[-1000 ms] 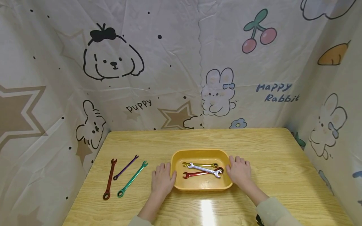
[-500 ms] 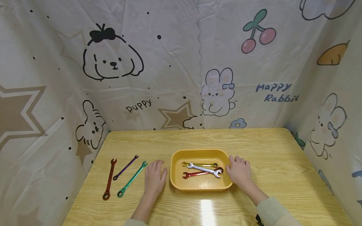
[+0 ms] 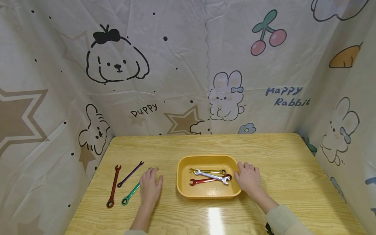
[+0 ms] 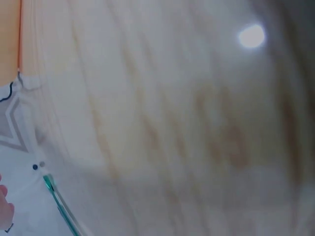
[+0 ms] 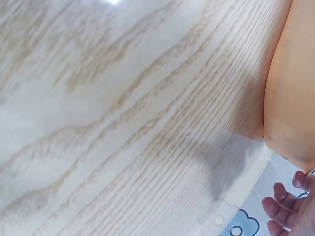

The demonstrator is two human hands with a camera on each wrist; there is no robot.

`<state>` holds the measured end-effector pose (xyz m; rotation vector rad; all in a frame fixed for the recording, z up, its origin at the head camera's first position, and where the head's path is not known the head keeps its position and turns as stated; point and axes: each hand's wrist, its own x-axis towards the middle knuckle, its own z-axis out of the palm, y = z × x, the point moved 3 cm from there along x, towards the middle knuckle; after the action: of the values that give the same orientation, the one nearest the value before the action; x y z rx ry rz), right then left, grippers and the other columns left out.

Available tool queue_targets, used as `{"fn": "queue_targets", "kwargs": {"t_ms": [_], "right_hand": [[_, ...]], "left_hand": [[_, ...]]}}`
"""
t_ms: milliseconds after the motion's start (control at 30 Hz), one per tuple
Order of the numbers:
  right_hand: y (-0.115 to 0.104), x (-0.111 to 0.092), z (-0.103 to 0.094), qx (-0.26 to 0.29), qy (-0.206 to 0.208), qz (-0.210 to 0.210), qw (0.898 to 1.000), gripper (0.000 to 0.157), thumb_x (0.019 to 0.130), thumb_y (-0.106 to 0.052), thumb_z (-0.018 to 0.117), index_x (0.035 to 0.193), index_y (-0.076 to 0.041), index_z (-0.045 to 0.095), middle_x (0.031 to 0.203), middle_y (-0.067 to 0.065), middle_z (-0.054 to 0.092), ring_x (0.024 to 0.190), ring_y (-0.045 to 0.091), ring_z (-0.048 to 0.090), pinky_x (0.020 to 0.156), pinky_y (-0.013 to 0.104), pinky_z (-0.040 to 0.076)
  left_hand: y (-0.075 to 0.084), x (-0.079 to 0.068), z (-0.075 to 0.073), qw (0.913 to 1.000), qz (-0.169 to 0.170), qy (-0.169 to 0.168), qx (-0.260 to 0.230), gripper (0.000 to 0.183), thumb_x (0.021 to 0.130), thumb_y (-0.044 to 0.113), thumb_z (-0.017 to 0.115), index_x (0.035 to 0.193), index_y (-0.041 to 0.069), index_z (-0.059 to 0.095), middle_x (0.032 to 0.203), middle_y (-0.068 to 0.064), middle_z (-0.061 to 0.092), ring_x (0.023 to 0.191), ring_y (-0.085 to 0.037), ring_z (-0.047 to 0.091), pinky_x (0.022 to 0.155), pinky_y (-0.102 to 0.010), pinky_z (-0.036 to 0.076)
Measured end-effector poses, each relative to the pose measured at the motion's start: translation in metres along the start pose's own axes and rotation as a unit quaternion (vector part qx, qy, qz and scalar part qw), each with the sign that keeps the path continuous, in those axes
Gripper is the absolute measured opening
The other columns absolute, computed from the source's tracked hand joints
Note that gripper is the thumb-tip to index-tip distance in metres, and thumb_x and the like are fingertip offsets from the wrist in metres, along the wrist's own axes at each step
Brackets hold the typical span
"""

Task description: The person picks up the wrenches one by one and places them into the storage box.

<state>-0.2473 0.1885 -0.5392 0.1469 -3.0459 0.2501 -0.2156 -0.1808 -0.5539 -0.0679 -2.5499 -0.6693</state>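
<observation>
My left hand (image 3: 150, 187) hovers at or rests on the table over the upper part of a green ratchet wrench (image 3: 130, 194), fingers loosely bent; contact cannot be made out. In the left wrist view the wrench (image 4: 61, 206) lies apart from the fingertips (image 4: 6, 206) at the edge. My right hand (image 3: 249, 179) holds the right side of a yellow plastic bin (image 3: 210, 196), thumb over the rim and fingers outside. Inside the bin lie a gold wrench (image 3: 210, 171), a silver wrench (image 3: 210, 176) and a red wrench (image 3: 202, 181), the silver crossing the red.
A dark red wrench (image 3: 114, 187) and a small purple wrench (image 3: 130, 174) lie on the left of the wooden table (image 3: 279, 156). Printed fabric (image 3: 176, 65) encloses the back and sides. A dark object (image 3: 268, 228) shows by the right sleeve.
My left hand has let go of the bin's left side and moved left to the green wrench, covering part of it. The bin shifted very slightly left; my right hand stays at its rim.
</observation>
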Motion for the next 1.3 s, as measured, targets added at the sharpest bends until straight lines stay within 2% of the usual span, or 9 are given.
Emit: {"fn": "queue_targets", "kwargs": {"t_ms": [267, 433, 567, 867, 1100, 1300], "right_hand": [[0.0, 0.001, 0.001, 0.006, 0.005, 0.001, 1.0, 0.032, 0.088, -0.028, 0.049, 0.11, -0.004, 0.052, 0.094, 0.015, 0.051, 0.09, 0.035, 0.05, 0.078, 0.05, 0.033], [0.001, 0.001, 0.002, 0.007, 0.01, 0.001, 1.0, 0.032, 0.088, -0.028, 0.049, 0.11, -0.004, 0.052, 0.094, 0.015, 0.052, 0.091, 0.035, 0.05, 0.079, 0.05, 0.033], [0.001, 0.001, 0.002, 0.011, 0.012, 0.001, 1.0, 0.033, 0.088, -0.028, 0.049, 0.111, -0.004, 0.052, 0.094, 0.015, 0.052, 0.091, 0.035, 0.05, 0.079, 0.05, 0.034], [0.0, 0.001, 0.001, 0.015, 0.001, 0.004, 1.0, 0.035, 0.088, -0.027, 0.048, 0.114, -0.004, 0.052, 0.096, 0.016, 0.052, 0.093, 0.035, 0.05, 0.081, 0.051, 0.033], [0.0, 0.001, 0.001, 0.018, 0.008, 0.003, 1.0, 0.032, 0.088, -0.027, 0.049, 0.11, -0.005, 0.052, 0.095, 0.015, 0.052, 0.091, 0.034, 0.05, 0.08, 0.051, 0.033], [0.001, 0.001, 0.001, 0.02, 0.003, 0.006, 1.0, 0.032, 0.088, -0.027, 0.048, 0.111, -0.004, 0.052, 0.096, 0.015, 0.052, 0.092, 0.035, 0.05, 0.081, 0.051, 0.033]], "left_hand": [[-0.018, -0.001, -0.001, 0.9984, -0.037, 0.029, -0.03, 0.03, 0.083, 0.016, 0.065, 0.11, 0.004, 0.058, 0.107, -0.016, 0.055, 0.103, -0.035, 0.047, 0.088, -0.052, 0.033], [-0.027, 0.0, -0.003, 0.997, -0.061, 0.033, -0.033, 0.031, 0.082, 0.015, 0.067, 0.11, 0.003, 0.059, 0.107, -0.017, 0.054, 0.101, -0.036, 0.047, 0.087, -0.052, 0.033], [-0.034, 0.0, -0.005, 0.995, -0.091, 0.029, -0.03, 0.034, 0.082, 0.015, 0.067, 0.112, 0.004, 0.059, 0.109, -0.018, 0.054, 0.103, -0.036, 0.046, 0.088, -0.052, 0.032], [-0.047, -0.006, -0.006, 0.9854, -0.167, -0.007, -0.03, 0.037, 0.086, 0.019, 0.063, 0.119, 0.006, 0.055, 0.116, -0.02, 0.049, 0.107, -0.037, 0.041, 0.09, -0.053, 0.027], [-0.055, -0.009, -0.001, 0.9813, -0.192, -0.015, -0.006, 0.038, 0.087, 0.025, 0.061, 0.12, 0.007, 0.054, 0.114, -0.02, 0.049, 0.106, -0.037, 0.041, 0.091, -0.052, 0.026], [-0.06, -0.01, 0.002, 0.9747, -0.223, -0.009, -0.018, 0.038, 0.086, 0.026, 0.063, 0.118, 0.007, 0.056, 0.114, -0.021, 0.047, 0.105, -0.038, 0.039, 0.091, -0.054, 0.024]]}}
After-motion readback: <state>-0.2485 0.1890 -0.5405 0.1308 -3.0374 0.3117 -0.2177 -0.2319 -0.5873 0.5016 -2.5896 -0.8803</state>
